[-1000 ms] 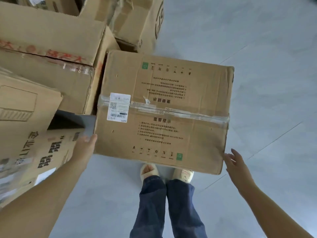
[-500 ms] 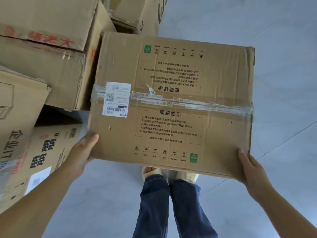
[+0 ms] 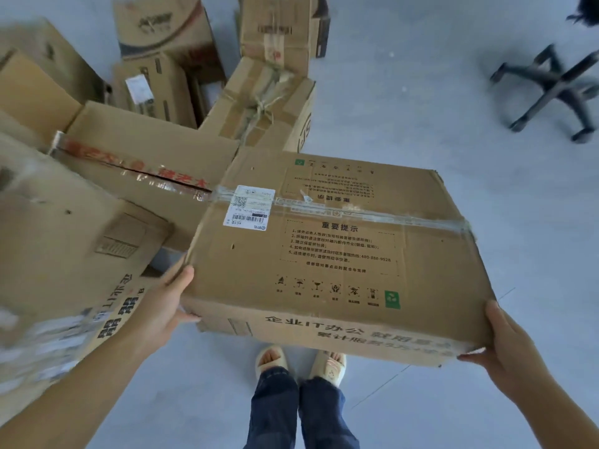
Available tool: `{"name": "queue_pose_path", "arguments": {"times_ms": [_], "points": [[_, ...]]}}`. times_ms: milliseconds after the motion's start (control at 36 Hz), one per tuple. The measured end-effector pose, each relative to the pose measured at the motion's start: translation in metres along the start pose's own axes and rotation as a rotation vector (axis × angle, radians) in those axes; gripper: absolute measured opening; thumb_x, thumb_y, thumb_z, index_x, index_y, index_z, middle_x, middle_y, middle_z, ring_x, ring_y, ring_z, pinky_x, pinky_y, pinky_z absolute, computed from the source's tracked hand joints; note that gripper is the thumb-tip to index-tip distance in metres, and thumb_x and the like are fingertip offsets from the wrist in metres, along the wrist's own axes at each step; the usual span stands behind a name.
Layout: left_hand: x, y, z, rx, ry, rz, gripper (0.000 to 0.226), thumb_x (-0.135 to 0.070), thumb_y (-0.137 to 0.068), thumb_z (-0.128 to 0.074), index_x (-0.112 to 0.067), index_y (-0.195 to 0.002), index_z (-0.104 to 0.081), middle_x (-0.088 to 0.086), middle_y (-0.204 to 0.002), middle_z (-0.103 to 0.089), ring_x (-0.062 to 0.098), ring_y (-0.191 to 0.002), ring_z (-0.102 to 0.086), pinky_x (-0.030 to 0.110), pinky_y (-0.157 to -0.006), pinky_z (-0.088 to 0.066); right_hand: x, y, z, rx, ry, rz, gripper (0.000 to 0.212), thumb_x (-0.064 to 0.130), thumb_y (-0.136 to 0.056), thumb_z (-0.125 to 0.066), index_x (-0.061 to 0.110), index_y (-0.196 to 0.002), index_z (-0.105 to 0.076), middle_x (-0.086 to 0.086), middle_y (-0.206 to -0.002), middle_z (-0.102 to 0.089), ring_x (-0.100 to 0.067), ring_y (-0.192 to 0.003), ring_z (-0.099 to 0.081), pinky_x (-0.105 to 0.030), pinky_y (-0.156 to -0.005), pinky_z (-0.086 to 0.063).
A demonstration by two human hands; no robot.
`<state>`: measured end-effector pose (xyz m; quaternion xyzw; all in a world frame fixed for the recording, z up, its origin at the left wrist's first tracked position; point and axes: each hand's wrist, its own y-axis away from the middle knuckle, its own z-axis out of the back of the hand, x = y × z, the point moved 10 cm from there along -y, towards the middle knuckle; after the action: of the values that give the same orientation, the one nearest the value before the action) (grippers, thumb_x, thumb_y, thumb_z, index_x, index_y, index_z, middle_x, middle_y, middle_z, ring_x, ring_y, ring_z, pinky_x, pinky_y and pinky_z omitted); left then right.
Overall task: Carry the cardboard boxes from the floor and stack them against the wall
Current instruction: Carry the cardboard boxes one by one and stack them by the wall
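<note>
Cardboard filled the head view: a taped cardboard box point(image 3: 337, 254) was held off the floor at centre frame, above the feet. It was gripped at its near lower corners, the left hand point(image 3: 162, 306) with thumb on top and fingers curled beneath, the right hand point(image 3: 505, 348) clasped round the lower-right corner. Loose boxes point(image 3: 136, 157) were crowded at upper left; the carried box could be snagged on them, or a corner grip lost.
</note>
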<state>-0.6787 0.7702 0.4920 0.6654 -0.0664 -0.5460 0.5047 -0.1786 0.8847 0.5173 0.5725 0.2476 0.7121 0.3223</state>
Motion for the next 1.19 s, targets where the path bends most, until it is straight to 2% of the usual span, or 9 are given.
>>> {"name": "queue_pose_path", "arguments": {"times_ms": [83, 222, 333, 444, 556, 750, 889, 944, 1194], "points": [[-0.032, 0.043, 0.010, -0.007, 0.059, -0.036, 0.036, -0.022, -0.102, -0.042, -0.021, -0.137, -0.049, 0.008, -0.135, -0.056, 0.035, -0.119, -0.052, 0.045, -0.074, -0.048, 0.031, 0.036, 0.014, 0.007, 0.001, 0.073, 0.116, 0.087, -0.017, -0.070, 0.027, -0.116, -0.059, 0.007, -0.121, -0.061, -0.026, -0.105, -0.061, -0.058, -0.084, -0.051], [-0.072, 0.115, 0.036, 0.017, 0.188, -0.112, 0.021, -0.020, -0.101, -0.042, -0.025, -0.110, -0.060, 0.003, -0.121, -0.063, 0.026, -0.103, -0.060, 0.036, -0.055, -0.059, 0.090, 0.094, 0.016, 0.036, -0.043, 0.193, 0.085, 0.078, -0.060, -0.063, 0.025, -0.126, -0.055, 0.004, -0.127, -0.059, -0.026, -0.111, -0.059, -0.051, -0.079, -0.053], [-0.084, 0.153, 0.064, 0.012, 0.263, -0.180, 0.033, -0.020, -0.101, -0.043, -0.026, -0.132, -0.054, -0.003, -0.131, -0.060, 0.025, -0.117, -0.057, 0.046, -0.072, -0.058, 0.124, 0.120, 0.013, 0.092, -0.042, 0.261, 0.039, 0.058, -0.089, -0.048, 0.029, -0.113, -0.059, 0.002, -0.126, -0.060, -0.023, -0.110, -0.060, -0.043, -0.073, -0.053], [-0.077, 0.183, 0.092, -0.056, 0.314, -0.191, 0.048, -0.025, -0.098, -0.047, -0.027, -0.145, -0.040, -0.006, -0.143, -0.049, 0.027, -0.128, -0.049, 0.045, -0.068, -0.060, 0.148, 0.135, 0.002, 0.182, 0.033, 0.326, 0.091, 0.087, -0.029, -0.069, 0.035, -0.104, -0.062, 0.010, -0.114, -0.065, -0.016, -0.100, -0.063, -0.050, -0.080, -0.054], [-0.073, 0.211, 0.103, -0.136, 0.360, -0.229, 0.035, -0.022, -0.100, -0.044, -0.033, -0.133, -0.051, -0.008, -0.134, -0.056, 0.029, -0.126, -0.050, 0.054, -0.084, -0.050, 0.173, 0.134, -0.013, 0.264, 0.021, 0.360, 0.049, 0.063, -0.085, -0.051, 0.025, -0.115, -0.059, 0.002, -0.123, -0.063, -0.024, -0.103, -0.062, -0.059, -0.089, -0.048], [-0.048, 0.274, 0.078, -0.293, 0.435, -0.326, 0.034, -0.020, -0.102, -0.039, -0.038, -0.126, -0.056, -0.014, -0.129, -0.059, 0.021, -0.117, -0.054, 0.054, -0.081, -0.052, 0.215, 0.108, -0.023, 0.472, 0.179, 0.427, 0.100, 0.087, -0.019, -0.069, 0.029, -0.100, -0.065, 0.010, -0.109, -0.068, -0.021, -0.098, -0.064, -0.058, -0.087, -0.049], [-0.016, 0.318, 0.035, -0.385, 0.535, -0.362, 0.034, -0.019, -0.102, -0.037, -0.039, -0.121, -0.058, -0.016, -0.123, -0.062, 0.018, -0.106, -0.059, 0.041, -0.061, -0.060, 0.245, 0.099, -0.024, 0.624, 0.230, 0.451, 0.075, 0.082, -0.054, -0.063, 0.024, -0.101, -0.065, -0.005, -0.115, -0.066, -0.028, -0.095, -0.062, -0.051, -0.079, -0.050], [-0.002, 0.336, 0.019, -0.407, 0.564, -0.368, 0.038, -0.020, -0.102, -0.037, -0.037, -0.131, -0.054, -0.016, -0.126, -0.062, 0.016, -0.108, -0.060, 0.042, -0.066, -0.059, 0.256, 0.094, -0.022, 0.652, 0.294, 0.473, 0.088, 0.087, -0.037, -0.067, 0.024, -0.098, -0.066, -0.002, -0.107, -0.068, -0.027, -0.090, -0.062, -0.049, -0.076, -0.051], [0.080, 0.428, -0.015, -0.623, 0.708, -0.387, 0.039, -0.022, -0.101, -0.038, -0.035, -0.136, -0.050, -0.018, -0.131, -0.059, 0.012, -0.121, -0.056, 0.050, -0.078, -0.056, 0.261, 0.119, -0.053, 0.911, 0.502, 0.550, 0.095, 0.085, -0.044, -0.068, 0.014, -0.107, -0.065, -0.006, -0.103, -0.071, -0.023, -0.083, -0.066, -0.048, -0.068, -0.053]]}}
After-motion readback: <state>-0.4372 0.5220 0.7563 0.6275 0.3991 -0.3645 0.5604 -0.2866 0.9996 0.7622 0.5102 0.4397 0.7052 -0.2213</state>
